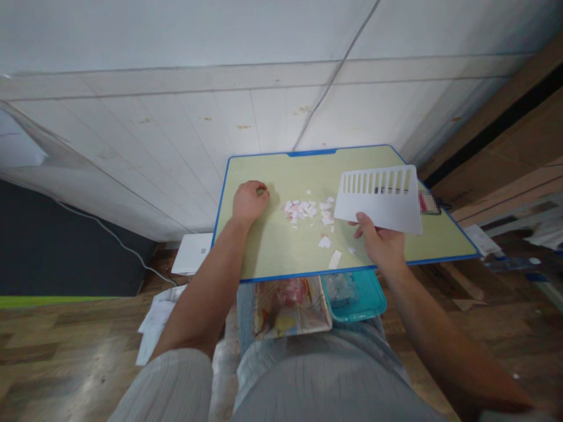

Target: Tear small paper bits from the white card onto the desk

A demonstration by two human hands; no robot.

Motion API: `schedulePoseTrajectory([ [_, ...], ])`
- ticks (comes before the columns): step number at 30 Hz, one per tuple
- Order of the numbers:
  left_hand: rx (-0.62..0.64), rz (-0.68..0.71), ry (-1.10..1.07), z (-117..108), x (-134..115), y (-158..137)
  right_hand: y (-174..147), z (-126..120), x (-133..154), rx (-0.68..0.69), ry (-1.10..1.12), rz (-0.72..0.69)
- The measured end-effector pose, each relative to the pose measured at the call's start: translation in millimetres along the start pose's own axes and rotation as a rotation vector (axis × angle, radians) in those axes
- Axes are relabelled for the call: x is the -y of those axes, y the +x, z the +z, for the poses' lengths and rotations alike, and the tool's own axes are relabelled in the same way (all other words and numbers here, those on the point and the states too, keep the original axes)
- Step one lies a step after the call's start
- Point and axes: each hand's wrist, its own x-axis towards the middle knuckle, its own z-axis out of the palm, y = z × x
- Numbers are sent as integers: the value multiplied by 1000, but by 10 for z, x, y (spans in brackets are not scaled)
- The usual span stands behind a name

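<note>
My right hand (383, 245) grips a flat white slotted board (376, 211) by its near edge, thumb on top and some fingers beneath. A row of narrow slots, growing longer toward the right, runs along the far side of the board, which is held over the right part of the table (281, 258). My left hand (250, 201) rests on the left part of the table, fingers curled in; whatever they may hold is hidden. Between the hands lies a loose pile of small torn paper pieces (301, 209), pale with some pink. A few scraps (324, 241) lie nearer the front edge.
Below the front edge, a patterned tray (292, 328) and a turquoise basket (363, 313) sit by my lap. A wall with a grey cable (325, 88) stands behind the table. Cardboard boxes (492, 152) are at right, a white box (191, 253) at left.
</note>
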Motion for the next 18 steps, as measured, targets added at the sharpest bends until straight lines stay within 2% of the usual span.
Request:
schedulePoseTrajectory([
  [2, -4, -2, 1, 3, 8, 3, 10, 1, -5, 21, -6, 2],
  [7, -10, -7, 11, -2, 15, 1, 38, -13, -31, -61, -50, 0],
  [14, -15, -14, 10, -2, 4, -5, 20, -16, -25, 38, -23, 2],
  [18, -15, -17, 8, -7, 10, -7, 37, 0, -19, -13, -43, 11],
])
